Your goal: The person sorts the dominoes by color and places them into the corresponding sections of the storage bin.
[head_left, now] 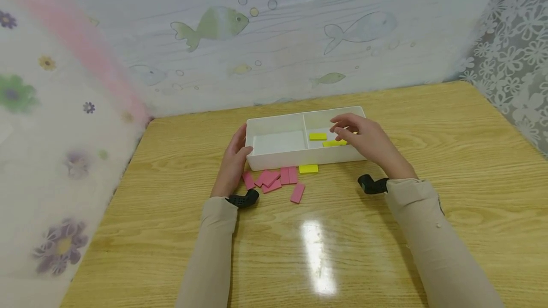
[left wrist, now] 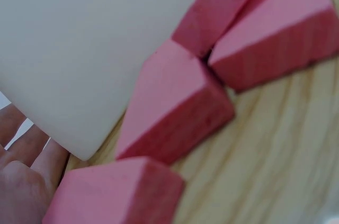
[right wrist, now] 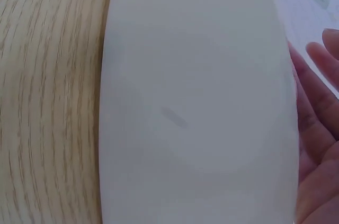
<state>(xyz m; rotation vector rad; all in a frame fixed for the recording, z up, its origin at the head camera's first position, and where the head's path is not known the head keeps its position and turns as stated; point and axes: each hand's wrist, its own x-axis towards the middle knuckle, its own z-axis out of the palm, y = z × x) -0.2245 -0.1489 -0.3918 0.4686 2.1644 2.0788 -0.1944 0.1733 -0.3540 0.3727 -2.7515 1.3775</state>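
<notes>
A white two-compartment box (head_left: 274,161) stands on the table, its divider near the middle. My left hand (head_left: 233,163) grips its left end, thumb at the front corner and fingers along the side. Two yellow blocks (head_left: 318,136) show inside the right compartment. Above that compartment hovers my right hand (head_left: 364,139), fingers loosely bent and nothing seen between them; it partly hides the yellow block below. Several flat pink blocks (head_left: 271,186) lie loosely in front of the box, and one yellow block (head_left: 308,169) lies against its front wall. The left wrist view shows pink blocks (left wrist: 169,99) close to the box.
The wooden table (head_left: 162,232) reaches back to a wall (head_left: 291,70) painted with fish. A flowered wall (head_left: 38,165) borders its left side, and a lace-patterned surface (head_left: 513,56) stands at the right. Black wrist cameras (head_left: 245,199) stick out from both sleeves.
</notes>
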